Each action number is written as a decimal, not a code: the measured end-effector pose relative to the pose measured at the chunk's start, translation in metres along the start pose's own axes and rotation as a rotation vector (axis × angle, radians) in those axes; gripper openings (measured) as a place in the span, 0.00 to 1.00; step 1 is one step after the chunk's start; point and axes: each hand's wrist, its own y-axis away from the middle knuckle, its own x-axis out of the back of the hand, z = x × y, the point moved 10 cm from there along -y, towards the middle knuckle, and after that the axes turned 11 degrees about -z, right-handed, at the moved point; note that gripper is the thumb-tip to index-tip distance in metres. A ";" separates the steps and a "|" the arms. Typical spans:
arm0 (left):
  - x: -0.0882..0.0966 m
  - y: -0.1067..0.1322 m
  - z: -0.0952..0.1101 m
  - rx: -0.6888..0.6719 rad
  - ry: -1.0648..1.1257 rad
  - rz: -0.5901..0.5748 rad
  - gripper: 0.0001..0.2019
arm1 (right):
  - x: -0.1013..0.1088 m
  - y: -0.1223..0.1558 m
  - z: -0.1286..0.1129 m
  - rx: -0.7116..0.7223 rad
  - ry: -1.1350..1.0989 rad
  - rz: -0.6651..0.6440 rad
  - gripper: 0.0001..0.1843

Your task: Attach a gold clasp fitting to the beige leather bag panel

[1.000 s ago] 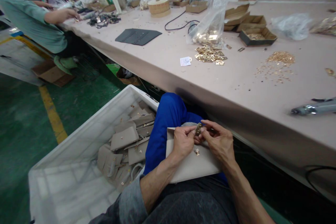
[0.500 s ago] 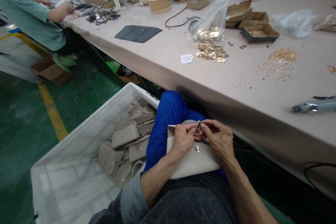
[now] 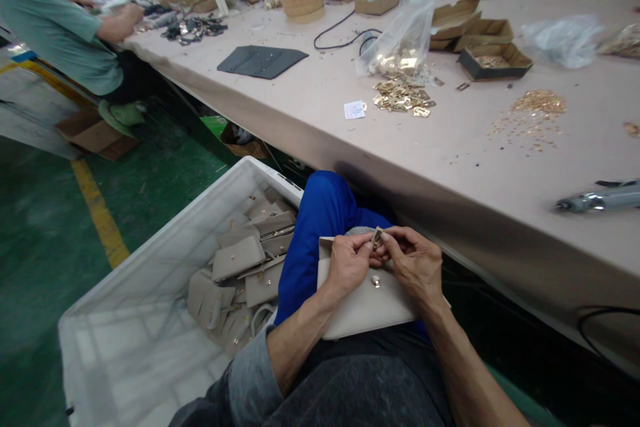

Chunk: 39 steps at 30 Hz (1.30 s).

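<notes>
- A small gold metal clasp [image 3: 377, 239] is pinched between the fingertips of the left hand [image 3: 350, 267] and the right hand [image 3: 417, 267], just above the top edge of a beige leather pouch [image 3: 367, 310].
- The pouch is laid flat on the lap, over a blue cloth [image 3: 320, 227]; it is pale grey-beige and smooth, and a small gold stud [image 3: 375, 281] is set near its upper middle.
- The grip of each hand is pressed together on the clasp, thumb against forefinger; the clasp is tilted, and its exact shape cannot be made out.
- Part of the pouch's upper edge is covered by both hands, and its right corner is hidden under the right wrist.
- More beige pouches [image 3: 240, 267] are piled in a white plastic crate [image 3: 165, 267] just to the left of the lap.
- On the bench [image 3: 450, 147] above, a heap of gold fittings [image 3: 403, 99] is seen below a clear plastic bag [image 3: 407, 33], well apart from the hands.
- A grey tool [image 3: 600, 200] is cut off by the right edge.
- Another person's sleeve [image 3: 55, 40] is seen at the far left of the bench.
</notes>
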 end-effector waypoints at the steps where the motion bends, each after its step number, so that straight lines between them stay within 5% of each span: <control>1: 0.000 0.000 0.001 -0.007 -0.008 0.001 0.16 | 0.000 0.000 -0.001 0.010 0.008 0.000 0.14; 14: -0.001 -0.002 0.001 -0.011 0.020 0.000 0.17 | 0.005 -0.003 -0.004 0.047 0.137 0.024 0.13; 21: -0.001 0.000 0.007 0.032 0.002 0.026 0.17 | 0.006 -0.009 0.014 -0.022 0.126 -0.102 0.17; 29: -0.001 0.002 0.005 0.037 -0.074 0.043 0.18 | 0.006 -0.010 -0.025 0.257 0.332 -0.168 0.06; 39: -0.003 0.003 0.004 0.069 -0.084 0.036 0.18 | 0.005 -0.009 -0.005 0.086 0.329 -0.138 0.09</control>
